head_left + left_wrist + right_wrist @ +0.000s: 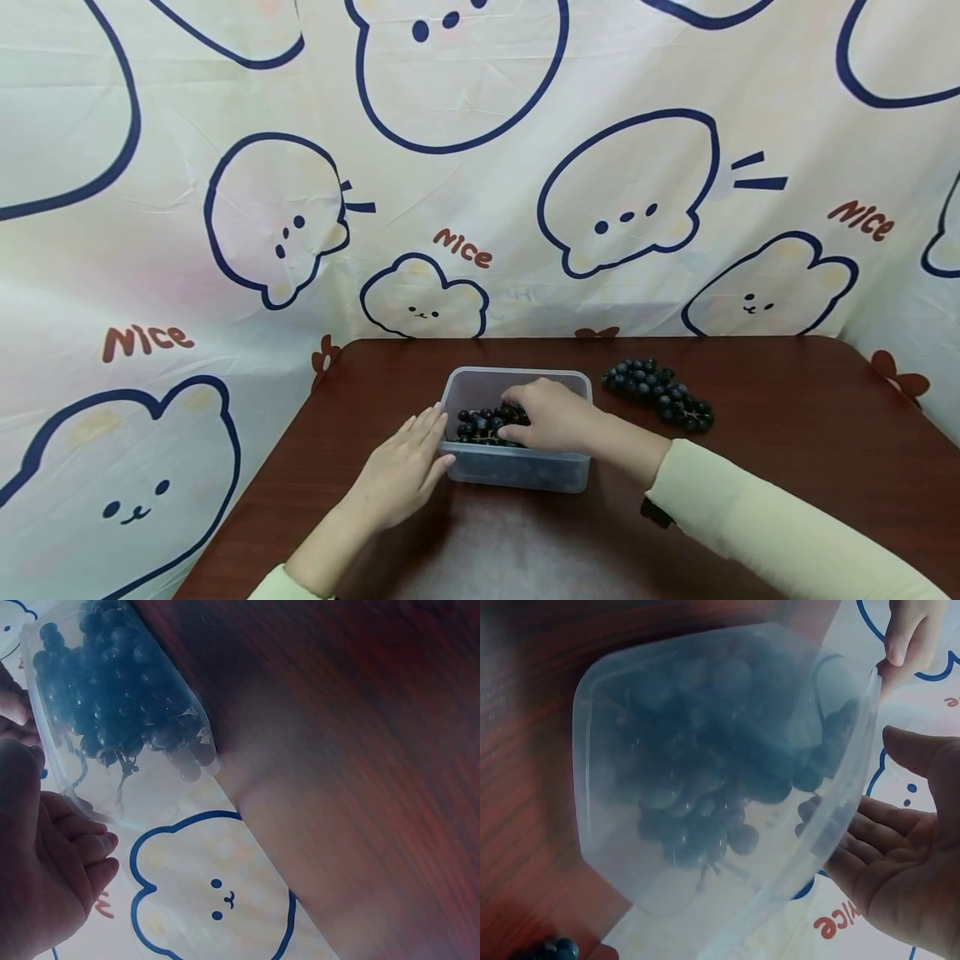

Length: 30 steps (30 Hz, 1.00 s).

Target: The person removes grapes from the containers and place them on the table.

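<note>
A clear plastic container point(517, 471) holds bunches of dark grapes point(480, 425), whose stems and berries show through the wall in both wrist views. My left hand point(401, 467) lies against the container's left side, fingers extended along the rim and thumb near the front corner. Over the container, my right hand point(555, 417) reaches in from the right and touches the grapes. In the right wrist view, that hand's thumb stands apart from its fingers, which pass behind the rim; their tips are partly hidden by the cloudy plastic.
Another bunch of dark grapes point(660, 393) lies on the brown table point(780, 450), right of the container. A white cloth point(517, 192) with blue cartoon outlines hangs behind and beside the table. The right sleeve point(765, 517) extends across the table's front right.
</note>
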Available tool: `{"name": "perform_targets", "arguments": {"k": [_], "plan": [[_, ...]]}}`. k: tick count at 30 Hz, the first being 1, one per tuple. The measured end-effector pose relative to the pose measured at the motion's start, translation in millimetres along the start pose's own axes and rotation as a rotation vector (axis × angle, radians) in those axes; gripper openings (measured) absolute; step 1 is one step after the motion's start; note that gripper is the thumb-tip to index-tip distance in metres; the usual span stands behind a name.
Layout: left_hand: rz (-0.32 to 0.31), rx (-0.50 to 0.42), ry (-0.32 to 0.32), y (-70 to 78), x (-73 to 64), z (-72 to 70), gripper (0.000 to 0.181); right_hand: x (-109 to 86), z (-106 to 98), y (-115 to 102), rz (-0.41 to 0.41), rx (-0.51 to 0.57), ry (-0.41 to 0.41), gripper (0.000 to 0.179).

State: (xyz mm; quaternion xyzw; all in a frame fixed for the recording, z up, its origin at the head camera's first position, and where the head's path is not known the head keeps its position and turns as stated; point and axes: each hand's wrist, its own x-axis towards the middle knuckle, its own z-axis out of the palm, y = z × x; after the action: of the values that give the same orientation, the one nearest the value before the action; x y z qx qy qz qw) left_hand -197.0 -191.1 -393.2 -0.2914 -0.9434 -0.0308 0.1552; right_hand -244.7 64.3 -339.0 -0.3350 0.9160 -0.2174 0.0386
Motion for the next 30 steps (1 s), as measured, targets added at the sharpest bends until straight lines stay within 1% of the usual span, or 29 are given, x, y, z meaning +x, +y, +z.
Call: {"name": "perform_targets", "arguments": {"k": [5,11,19,30], "plan": [[0.005,0.007,0.010,0.1,0.2,0.4,0.057,4.6,5,0,0.016,0.065,-0.023,0.045],[-0.007,-0.009,-0.012,1.3,-0.1,0.2,0.058,10.0,7,0,0.077,0.105,-0.068,0.042],[-0.008,-0.019,-0.006,1.0,0.0,0.5,0.058,15.4,9,4,0.154,0.103,-0.145,0.040],[-0.008,-0.018,-0.013,0.6,0.3,-0.1,0.057,27.8,1,1,0.185,0.119,-0.241,0.038]]}}
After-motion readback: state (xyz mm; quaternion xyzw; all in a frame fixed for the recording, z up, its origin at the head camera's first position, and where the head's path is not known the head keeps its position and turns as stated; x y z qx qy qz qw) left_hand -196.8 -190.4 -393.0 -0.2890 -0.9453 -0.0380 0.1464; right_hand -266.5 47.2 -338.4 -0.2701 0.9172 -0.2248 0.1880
